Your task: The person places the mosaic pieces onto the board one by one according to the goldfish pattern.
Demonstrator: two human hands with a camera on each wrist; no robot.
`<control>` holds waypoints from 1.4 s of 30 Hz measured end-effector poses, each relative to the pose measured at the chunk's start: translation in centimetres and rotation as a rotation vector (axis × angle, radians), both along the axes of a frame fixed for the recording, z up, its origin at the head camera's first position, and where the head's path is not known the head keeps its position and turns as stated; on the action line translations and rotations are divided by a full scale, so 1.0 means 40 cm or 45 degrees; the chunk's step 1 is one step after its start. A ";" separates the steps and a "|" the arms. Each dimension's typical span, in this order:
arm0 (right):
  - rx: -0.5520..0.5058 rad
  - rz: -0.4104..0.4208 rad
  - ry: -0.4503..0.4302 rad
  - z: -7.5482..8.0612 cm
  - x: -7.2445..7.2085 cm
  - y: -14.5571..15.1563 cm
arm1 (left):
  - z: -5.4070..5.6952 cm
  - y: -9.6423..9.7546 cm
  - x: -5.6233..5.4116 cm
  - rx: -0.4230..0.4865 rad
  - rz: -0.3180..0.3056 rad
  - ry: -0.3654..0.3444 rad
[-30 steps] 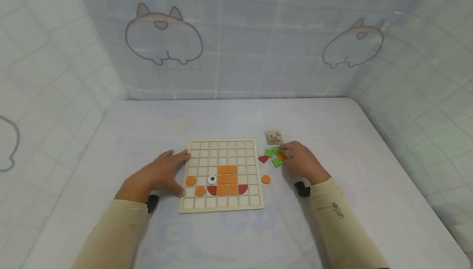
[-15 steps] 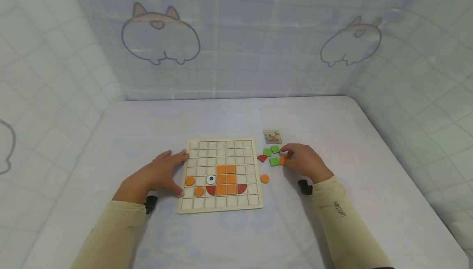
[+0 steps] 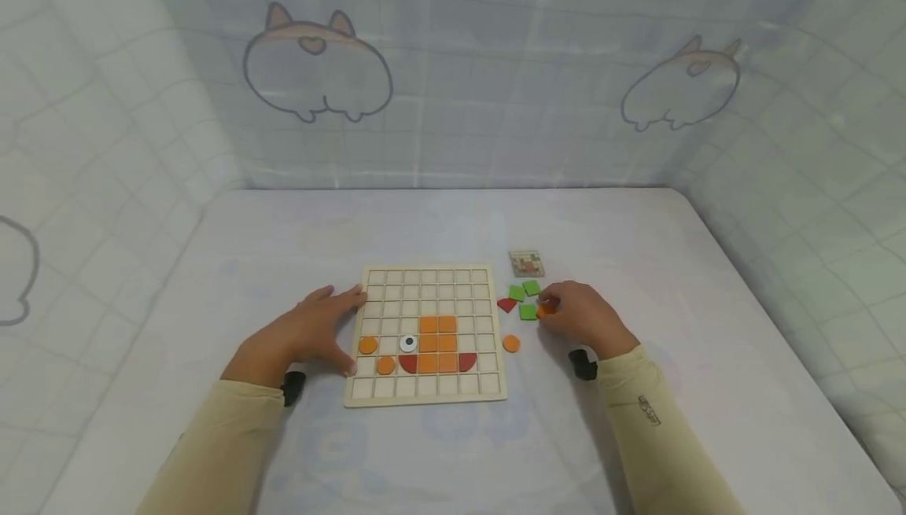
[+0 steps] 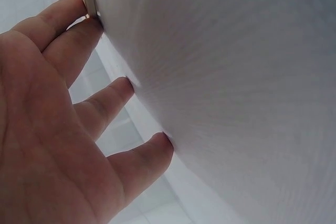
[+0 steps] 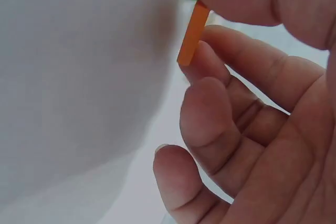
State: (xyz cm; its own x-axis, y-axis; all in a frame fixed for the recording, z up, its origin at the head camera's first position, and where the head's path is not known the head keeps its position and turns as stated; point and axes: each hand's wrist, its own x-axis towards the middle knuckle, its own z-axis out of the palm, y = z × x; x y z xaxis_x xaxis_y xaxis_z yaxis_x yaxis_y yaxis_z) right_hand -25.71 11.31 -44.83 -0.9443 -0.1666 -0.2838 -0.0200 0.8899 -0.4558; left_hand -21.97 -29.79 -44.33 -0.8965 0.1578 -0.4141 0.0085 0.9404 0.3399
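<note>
My left hand (image 3: 311,332) lies spread at the left edge of a pale wooden grid board (image 3: 428,292), its fingertips touching the rim. In the left wrist view, two fingers (image 4: 73,38) meet the board's edge and the others rest on the table. On the board are orange square tiles (image 3: 428,343), two orange discs (image 3: 367,345), a white eye disc (image 3: 408,343) and two red quarter-round tiles (image 3: 467,362). My right hand (image 3: 583,317) pinches an orange tile (image 5: 193,34) between thumb and fingers, just right of the green square tiles (image 3: 528,312).
Right of the board lie a red piece (image 3: 506,305) and a loose orange disc (image 3: 511,343). A small pattern card (image 3: 527,263) sits behind the green tiles. The white table (image 3: 453,220) ends at a tile-patterned curtain.
The orange tile in my right hand has shifted slightly towards me, away from the farther green tiles. My left hand and the board stay as they were.
</note>
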 end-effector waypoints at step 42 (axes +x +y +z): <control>-0.039 0.758 0.113 0.035 0.021 -0.444 | 0.034 0.000 0.025 0.011 0.034 0.005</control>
State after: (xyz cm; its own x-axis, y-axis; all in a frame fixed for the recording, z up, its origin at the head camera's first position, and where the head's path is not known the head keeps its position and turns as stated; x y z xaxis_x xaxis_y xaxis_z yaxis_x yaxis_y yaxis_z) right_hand -24.89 -6.45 -43.42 -0.7059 -0.6809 -0.1950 -0.5500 0.7005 -0.4547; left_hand -20.96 -29.81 -42.95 -0.9021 0.1370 -0.4092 -0.0155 0.9374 0.3480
